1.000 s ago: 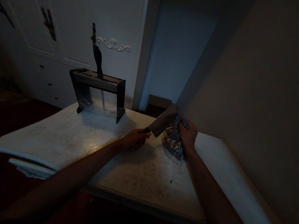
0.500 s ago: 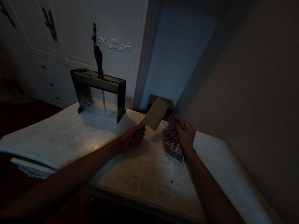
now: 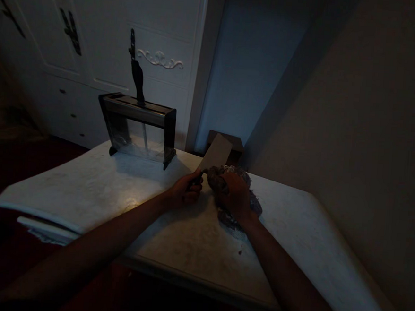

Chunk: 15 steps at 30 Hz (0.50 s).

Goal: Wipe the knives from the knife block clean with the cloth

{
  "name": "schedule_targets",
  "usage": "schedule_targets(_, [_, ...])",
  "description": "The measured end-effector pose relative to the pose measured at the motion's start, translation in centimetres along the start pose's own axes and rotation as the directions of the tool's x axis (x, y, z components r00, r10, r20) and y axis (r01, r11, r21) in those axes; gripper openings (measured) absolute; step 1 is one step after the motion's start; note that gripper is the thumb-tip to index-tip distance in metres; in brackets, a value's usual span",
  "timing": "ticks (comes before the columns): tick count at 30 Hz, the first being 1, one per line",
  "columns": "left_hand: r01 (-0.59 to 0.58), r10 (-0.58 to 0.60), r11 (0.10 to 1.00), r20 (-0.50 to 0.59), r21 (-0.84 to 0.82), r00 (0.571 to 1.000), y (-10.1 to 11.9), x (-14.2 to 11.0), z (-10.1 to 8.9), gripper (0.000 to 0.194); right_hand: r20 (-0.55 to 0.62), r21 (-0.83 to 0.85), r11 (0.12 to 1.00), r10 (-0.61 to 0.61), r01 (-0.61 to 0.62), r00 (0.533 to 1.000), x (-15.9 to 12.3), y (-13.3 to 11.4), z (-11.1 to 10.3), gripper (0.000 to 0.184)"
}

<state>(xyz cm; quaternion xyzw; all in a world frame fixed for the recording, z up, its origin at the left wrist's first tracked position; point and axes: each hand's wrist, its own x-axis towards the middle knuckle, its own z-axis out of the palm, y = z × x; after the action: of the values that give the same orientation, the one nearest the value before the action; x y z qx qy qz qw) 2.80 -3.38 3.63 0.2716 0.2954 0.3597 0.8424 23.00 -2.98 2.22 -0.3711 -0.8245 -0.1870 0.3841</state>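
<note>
My left hand (image 3: pixel 188 188) is closed around the dark handle of a cleaver (image 3: pixel 216 152). Its broad, flat blade tilts up and to the right above the table. In my right hand (image 3: pixel 236 195) is a bunched dark patterned cloth (image 3: pixel 238 228), part of which hangs below the fingers. The cloth is against the lower end of the blade, close to the handle, and covers its lower right corner. My right fingers are partly hidden by the cloth and the dim light.
A knife block (image 3: pixel 139 110) with clear panels stands at the table's back left, one black-handled tool (image 3: pixel 137 79) upright in it. The pale table (image 3: pixel 84 185) ends at a wall on the right. Behind are a white cabinet (image 3: pixel 105 39) and a small brown box (image 3: pixel 237 145).
My right hand has moved left with the cloth, from beside the cleaver onto the lower part of its blade. My left hand and the cleaver stay almost still.
</note>
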Motion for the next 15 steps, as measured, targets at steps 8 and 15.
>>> schedule_targets(8, [-0.084, 0.066, 0.965, 0.08, 0.247, 0.995, -1.5, 0.6, -0.1, 0.045, 0.007, -0.134, 0.991, 0.024, -0.023, 1.0, 0.3, -1.2, 0.0, 0.023])
schedule_targets(15, [-0.108, 0.07, 0.948, 0.135, 0.299, 0.988, -1.5, 0.7, -0.4, 0.048, 0.036, -0.188, 0.972, 0.147, -0.138, 0.988, 0.4, -1.6, 0.3, 0.019])
